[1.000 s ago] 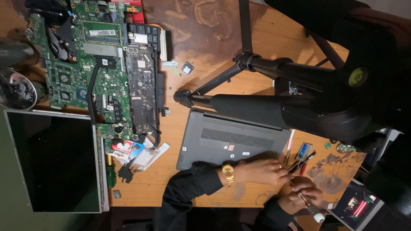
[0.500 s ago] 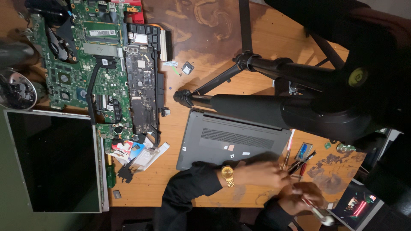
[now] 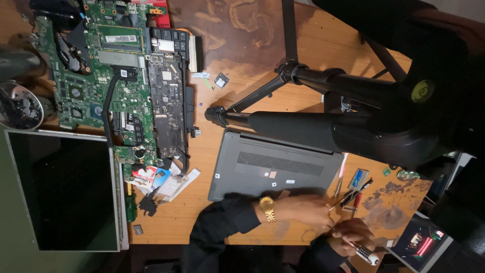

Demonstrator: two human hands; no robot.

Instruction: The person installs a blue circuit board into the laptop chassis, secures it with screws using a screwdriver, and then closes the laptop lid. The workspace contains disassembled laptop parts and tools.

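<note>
On the wooden table, a big black tripod lies across the view and hides part of the grey laptop. Off to one side sit a dark screen panel and green circuit boards. Near the laptop's edge, the left hand is blurry, so its fingers cannot be told. Just beside it, the right hand is closed around a screwdriver. Little tools lie close by.

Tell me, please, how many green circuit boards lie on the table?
2, as far as I can see: a large green board at upper left, and a narrow darker board lying against its right side. Others may be hidden.
</note>
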